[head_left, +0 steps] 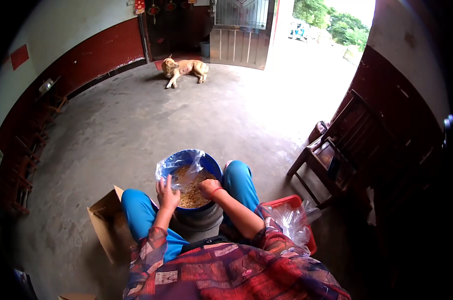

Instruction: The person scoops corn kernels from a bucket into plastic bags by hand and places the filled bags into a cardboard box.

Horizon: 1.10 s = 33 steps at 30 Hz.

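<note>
Between my knees is a round container with a blue rim [218,167] and a grey lower part. Pale yellow kernels [192,199] lie inside it; their exact kind is too small to tell. A clear plastic bag [179,162] spreads over its far left side. At the bag's near edge, my left hand [167,194] pinches the plastic between thumb and fingers. My right hand [210,188], with a red band at the wrist, is closed above the kernels at the right. Whatever its fingers hold is hidden.
A red basket [314,240] with clear plastic bags [292,223] stands to my right, an open cardboard box [104,212] to my left. Beyond the basket is a wooden chair [331,155]. A dog [186,68] lies near the metal door [239,47]. Low stools line the left wall.
</note>
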### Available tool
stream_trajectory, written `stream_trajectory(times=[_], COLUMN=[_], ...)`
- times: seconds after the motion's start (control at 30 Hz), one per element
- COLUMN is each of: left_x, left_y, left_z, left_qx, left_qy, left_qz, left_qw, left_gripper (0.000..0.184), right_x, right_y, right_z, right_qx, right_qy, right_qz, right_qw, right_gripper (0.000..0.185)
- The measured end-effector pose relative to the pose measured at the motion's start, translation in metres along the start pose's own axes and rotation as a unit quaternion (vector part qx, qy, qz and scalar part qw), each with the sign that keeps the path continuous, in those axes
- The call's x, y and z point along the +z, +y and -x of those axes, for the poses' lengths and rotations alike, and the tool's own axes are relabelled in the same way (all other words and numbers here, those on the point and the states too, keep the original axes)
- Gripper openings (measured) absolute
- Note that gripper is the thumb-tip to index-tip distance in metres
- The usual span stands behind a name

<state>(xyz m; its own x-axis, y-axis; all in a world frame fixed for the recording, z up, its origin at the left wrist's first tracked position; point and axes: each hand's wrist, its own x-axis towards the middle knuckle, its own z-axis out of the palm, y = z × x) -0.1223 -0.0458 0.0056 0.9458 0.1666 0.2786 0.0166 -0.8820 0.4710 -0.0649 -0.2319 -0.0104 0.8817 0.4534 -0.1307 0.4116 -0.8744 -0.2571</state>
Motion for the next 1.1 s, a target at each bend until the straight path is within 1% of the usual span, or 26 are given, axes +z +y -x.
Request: stream_trajectory(times=[0.03,0.07,0.1,0.17,0.23,0.27,0.33,0.37,0.4,0.43,0.47,0.53,0.57,0.6,0.67,0.83,1.03,1.1], left_x=[-0.002,-0.007,-0.002,0.005,0.004,0.001,0.006,0.005,0.004,0.005,0.002,-0.001,-0.011,-0.009,-0.009,-0.008,-0.009,-0.011], left_y=[0.007,0.014,0.009,-0.003,-0.007,-0.007,-0.015,-0.017,-0.016,-0.018,-0.016,-0.012,-0.007,-0.006,0.0,0.006,0.019,0.021], left_z=[0.008,0.018,0.024,0.029,0.03,0.032,0.037,0.038,0.038,0.04,0.04,0.046,0.05,0.052,0.053,0.052,0.057,0.058], left_qx=[0.006,-0.002,0.006,-0.001,0.009,0.017,0.049,0.07,0.09,0.091,0.111,0.107,0.107,0.098,0.096,0.1,0.07,0.084], left_qy=[-0.051,-0.034,-0.007,-0.025,-0.076,-0.071,-0.05,-0.046,-0.043,-0.036,-0.04,-0.035,-0.087,-0.086,-0.09,-0.086,-0.099,-0.101], left_qz=[-0.073,-0.05,-0.047,0.027,0.015,0.049,0.056,0.062,0.067,0.097,0.11,0.121,0.093,0.072,0.037,0.041,0.015,0.038], left_qw=[0.996,0.998,0.999,0.999,0.997,0.996,0.996,0.995,0.993,0.991,0.987,0.986,0.986,0.989,0.991,0.99,0.993,0.991], left_gripper=[0.068,0.062,0.06,0.056,0.052,0.046,0.035,0.029,0.026,0.024,0.023,0.023,0.027,0.026,0.025,0.022,0.022,0.023], right_x=[0.002,0.003,0.004,0.006,0.0,0.005,0.014,0.025,0.022,0.02,0.02,0.015,0.003,0.001,-0.01,-0.008,-0.007,-0.008], right_y=[-0.001,-0.002,-0.002,-0.002,-0.006,-0.005,-0.002,0.003,0.004,0.004,0.005,-0.002,-0.007,-0.008,-0.014,-0.016,-0.016,-0.016], right_z=[0.0,0.001,0.003,0.004,0.008,0.004,-0.002,-0.006,-0.004,-0.001,-0.001,0.013,0.023,0.025,0.031,0.035,0.036,0.037], right_qx=[-0.004,-0.005,-0.006,-0.008,-0.006,-0.005,-0.017,-0.043,-0.053,-0.068,-0.068,-0.072,-0.074,-0.08,-0.08,-0.071,-0.066,-0.065], right_qy=[0.0,-0.007,-0.013,-0.009,-0.008,-0.009,-0.011,0.013,0.021,0.028,0.041,0.065,0.083,0.076,0.083,0.074,0.066,0.081], right_qz=[-0.001,0.003,0.008,0.005,0.002,0.013,0.047,0.052,0.056,0.059,0.042,0.003,-0.016,-0.029,-0.028,-0.039,-0.035,-0.035], right_qw=[1.0,1.0,1.0,1.0,1.0,1.0,0.999,0.998,0.997,0.996,0.996,0.995,0.994,0.993,0.993,0.994,0.995,0.994], right_gripper=[0.021,0.021,0.021,0.02,0.021,0.022,0.024,0.024,0.023,0.023,0.023,0.022,0.021,0.02,0.021,0.021,0.023,0.024])
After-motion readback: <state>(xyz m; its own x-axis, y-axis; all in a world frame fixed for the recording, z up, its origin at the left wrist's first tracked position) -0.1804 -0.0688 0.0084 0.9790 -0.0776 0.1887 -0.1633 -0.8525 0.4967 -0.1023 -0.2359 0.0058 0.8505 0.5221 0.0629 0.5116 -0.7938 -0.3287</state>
